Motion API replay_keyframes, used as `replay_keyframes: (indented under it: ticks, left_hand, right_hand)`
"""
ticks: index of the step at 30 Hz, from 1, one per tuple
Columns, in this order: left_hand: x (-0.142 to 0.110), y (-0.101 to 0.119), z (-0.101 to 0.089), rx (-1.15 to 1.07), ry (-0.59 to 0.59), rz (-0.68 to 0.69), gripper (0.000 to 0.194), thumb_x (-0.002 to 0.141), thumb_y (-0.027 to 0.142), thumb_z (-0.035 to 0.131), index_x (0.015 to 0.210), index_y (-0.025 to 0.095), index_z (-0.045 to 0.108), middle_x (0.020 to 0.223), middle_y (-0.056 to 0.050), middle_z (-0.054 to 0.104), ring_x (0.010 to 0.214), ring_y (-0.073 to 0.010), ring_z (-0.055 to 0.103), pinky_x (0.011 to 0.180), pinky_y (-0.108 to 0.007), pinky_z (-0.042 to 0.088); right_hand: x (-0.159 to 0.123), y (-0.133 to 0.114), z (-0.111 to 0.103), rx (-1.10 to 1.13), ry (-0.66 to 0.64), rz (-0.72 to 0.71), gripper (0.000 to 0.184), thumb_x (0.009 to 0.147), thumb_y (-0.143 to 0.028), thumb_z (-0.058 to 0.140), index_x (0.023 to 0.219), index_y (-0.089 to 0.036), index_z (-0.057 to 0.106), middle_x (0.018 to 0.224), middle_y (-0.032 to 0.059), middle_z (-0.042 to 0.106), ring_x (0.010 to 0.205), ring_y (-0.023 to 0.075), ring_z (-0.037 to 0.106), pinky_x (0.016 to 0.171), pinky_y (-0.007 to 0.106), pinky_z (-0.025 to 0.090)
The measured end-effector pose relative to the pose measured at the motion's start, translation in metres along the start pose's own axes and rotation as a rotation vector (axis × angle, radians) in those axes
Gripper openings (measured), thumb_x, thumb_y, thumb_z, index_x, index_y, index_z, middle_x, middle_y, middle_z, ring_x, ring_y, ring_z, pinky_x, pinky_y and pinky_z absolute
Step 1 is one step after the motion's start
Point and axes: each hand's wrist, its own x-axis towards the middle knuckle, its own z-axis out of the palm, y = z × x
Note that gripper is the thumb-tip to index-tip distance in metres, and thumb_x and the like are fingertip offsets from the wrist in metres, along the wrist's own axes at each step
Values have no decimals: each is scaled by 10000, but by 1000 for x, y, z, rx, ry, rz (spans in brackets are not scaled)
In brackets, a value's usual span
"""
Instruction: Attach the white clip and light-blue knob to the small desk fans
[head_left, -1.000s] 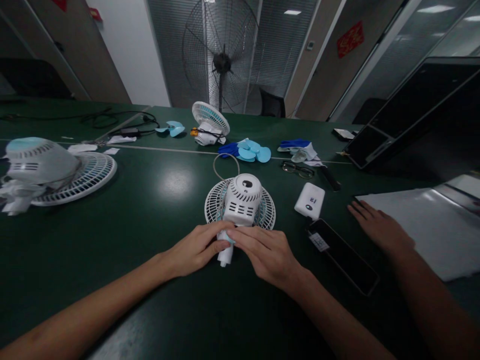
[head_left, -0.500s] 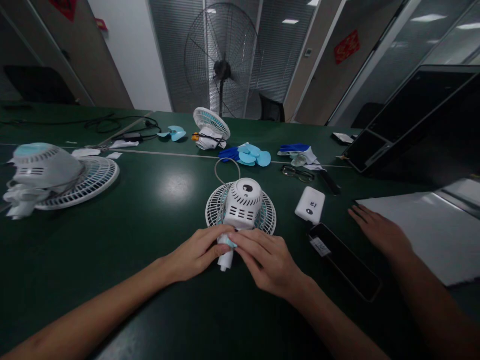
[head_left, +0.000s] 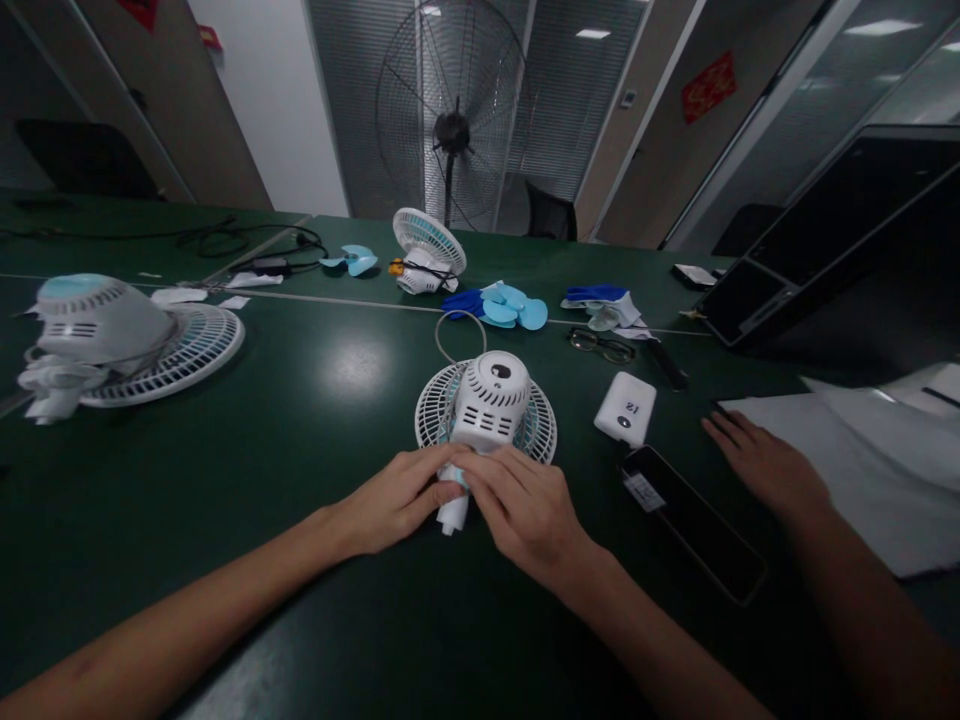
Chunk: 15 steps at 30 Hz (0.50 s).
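Observation:
A small white fan (head_left: 491,400) lies grille-down on the green table in front of me, its motor housing facing up. My left hand (head_left: 401,495) grips the fan's neck from the left, thumb below and fingers over the top. From the right, my right hand (head_left: 525,505) closes its fingers over the same neck, covering most of it. Between the two hands a light-blue bit shows, and the neck's white end sticks out toward me. A thin pale cord loops behind the housing.
Another fan (head_left: 105,330) lies at the left; a third (head_left: 427,250) stands behind. Light-blue blades (head_left: 514,306), gloves (head_left: 604,305), glasses (head_left: 600,345), a white power bank (head_left: 625,408) and a black phone (head_left: 694,520) are around. Another person's hand (head_left: 765,465) rests by white paper (head_left: 855,470) on the right.
My right hand's fingers have shifted slightly over the neck, hiding more of the light-blue bit. A sheet of the paper at the right has lifted or moved. The fan stays in place.

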Motion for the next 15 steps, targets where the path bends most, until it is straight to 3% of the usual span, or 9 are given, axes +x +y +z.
replay_keyframes:
  ticks: [3, 6, 8, 12, 15]
  left_hand:
    - [0, 0, 0, -3, -5, -4, 293, 1119, 398, 438, 1293, 203, 570, 1180, -82, 680, 1055, -233, 664, 982, -378, 516]
    - [0, 0, 0, -8, -4, -16, 287, 1117, 385, 448, 1313, 205, 557, 1186, -77, 675, 1050, -226, 664, 962, -359, 518]
    - [0, 1, 0, -16, -3, -23, 301, 1115, 363, 459, 1367, 214, 527, 1232, -81, 665, 1090, -230, 658, 974, -360, 512]
    - [0, 1, 0, -23, 9, -25, 315, 1117, 365, 446, 1374, 204, 530, 1243, -93, 667, 1098, -241, 655, 975, -375, 515]
    - [-1, 0, 1, -16, 8, -22, 306, 1118, 386, 438, 1322, 194, 561, 1229, -99, 668, 1098, -251, 653, 992, -394, 508]
  right_hand:
    - [0, -3, -3, -23, -6, 22, 300, 1053, -138, 495, 1333, -126, 603, 1021, 88, 737, 878, 193, 698, 753, 325, 596]
    - [-5, 2, -12, 6, -46, -53, 431, 1027, -121, 534, 1458, -146, 528, 1281, 126, 695, 1119, 219, 684, 878, 336, 604]
    - [-9, 8, -17, 22, -81, -128, 470, 1010, -64, 506, 1470, -161, 523, 1333, 114, 681, 1151, 215, 674, 877, 332, 609]
    - [-9, 16, -15, 15, -93, -169, 484, 1016, -22, 449, 1469, -173, 526, 1334, 95, 692, 1154, 195, 678, 893, 321, 612]
    - [-2, 12, -7, -13, -92, -95, 405, 1048, -88, 456, 1432, -169, 557, 1231, 100, 733, 1079, 198, 710, 869, 326, 619]
